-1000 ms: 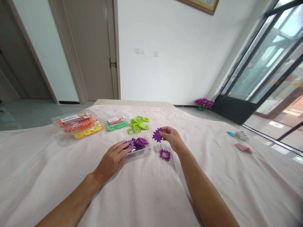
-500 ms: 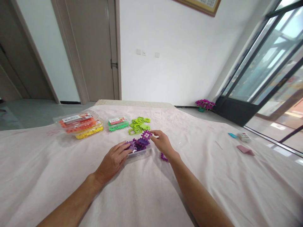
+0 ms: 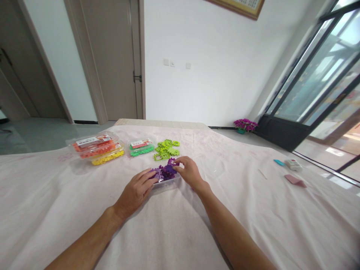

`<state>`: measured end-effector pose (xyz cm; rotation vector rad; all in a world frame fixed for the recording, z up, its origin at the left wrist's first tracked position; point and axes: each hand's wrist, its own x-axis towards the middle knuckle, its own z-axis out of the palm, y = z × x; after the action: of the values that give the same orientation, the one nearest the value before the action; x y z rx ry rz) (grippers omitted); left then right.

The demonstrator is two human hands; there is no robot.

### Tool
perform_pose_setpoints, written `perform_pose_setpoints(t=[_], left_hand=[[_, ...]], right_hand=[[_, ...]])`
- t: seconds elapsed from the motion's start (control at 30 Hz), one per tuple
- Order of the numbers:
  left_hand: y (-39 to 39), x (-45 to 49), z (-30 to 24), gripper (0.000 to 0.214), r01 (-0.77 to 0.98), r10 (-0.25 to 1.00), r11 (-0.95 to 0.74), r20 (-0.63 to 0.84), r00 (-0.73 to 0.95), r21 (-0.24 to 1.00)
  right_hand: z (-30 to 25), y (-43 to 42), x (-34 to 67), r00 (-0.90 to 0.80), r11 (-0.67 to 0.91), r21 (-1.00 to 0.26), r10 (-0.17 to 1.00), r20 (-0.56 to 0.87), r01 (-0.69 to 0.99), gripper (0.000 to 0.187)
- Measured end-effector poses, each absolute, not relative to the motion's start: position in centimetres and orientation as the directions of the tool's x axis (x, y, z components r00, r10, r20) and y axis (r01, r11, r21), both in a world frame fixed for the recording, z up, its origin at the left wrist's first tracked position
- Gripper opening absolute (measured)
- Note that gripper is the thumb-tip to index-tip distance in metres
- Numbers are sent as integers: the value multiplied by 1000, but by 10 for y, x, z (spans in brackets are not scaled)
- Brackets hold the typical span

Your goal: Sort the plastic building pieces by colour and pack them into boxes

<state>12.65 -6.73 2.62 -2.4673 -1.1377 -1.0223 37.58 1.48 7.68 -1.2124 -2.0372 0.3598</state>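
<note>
A clear plastic box point(image 3: 168, 183) on the cloth holds a heap of purple interlocking building pieces point(image 3: 168, 172). My left hand point(image 3: 138, 191) grips the box's left end, its fingers laid over a light purple piece point(image 3: 159, 174) at the rim. With thumb and fingertips, my right hand point(image 3: 189, 171) pinches a purple square window piece point(image 3: 171, 161) at the far right of the heap. Its fingers partly cover that piece. Just beyond the box lies a loose pile of lime-green pieces point(image 3: 166, 150).
Left of the lime pile stands a closed box of green pieces point(image 3: 142, 149). Farther left, a box of orange pieces point(image 3: 94, 144) rests on a box of yellow pieces point(image 3: 108, 157). At right lie a blue item point(image 3: 279, 162), a white block point(image 3: 293, 165) and pink paper point(image 3: 294, 180).
My right hand has lowered slightly, bringing the window piece down against the heap. The purple piece formerly seen beside my right wrist no longer shows. My left hand keeps its place on the box.
</note>
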Motion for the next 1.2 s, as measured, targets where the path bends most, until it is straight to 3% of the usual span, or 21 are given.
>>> perform_pose_setpoints(t=[0.1,0.23,0.43,0.57,0.7,0.83,1.0,1.2], left_hand=[[-68,127,28,32,736,572,-673,686,450,78],[-71,127,31,36,738,604,-661,683,412,139],[-71,127,30,32,734,591,-670,678,436,112],[-70,128,30,30,739,584,-666,685,436,98],[-69,128,30,27,742,579,-665,688,437,89],[-69,127,27,29,748,582,-660,679,448,73],[-68,127,26,30,741,586,-665,679,441,93],[-68,126,26,28,750,588,-655,686,429,91]], right_hand=[[83,8,366,-268,529,-591,838,475,609,11],[88,-1,355,-387,580,-599,814,432,552,15],[91,2,369,-315,502,-453,847,428,736,21],[88,6,376,-406,523,-394,846,346,756,25],[92,2,373,-442,519,-349,852,279,780,19],[105,-10,370,-381,429,-221,896,229,876,15],[109,-17,364,-457,522,-168,833,312,836,25],[109,-11,365,-506,535,-147,841,192,832,20]])
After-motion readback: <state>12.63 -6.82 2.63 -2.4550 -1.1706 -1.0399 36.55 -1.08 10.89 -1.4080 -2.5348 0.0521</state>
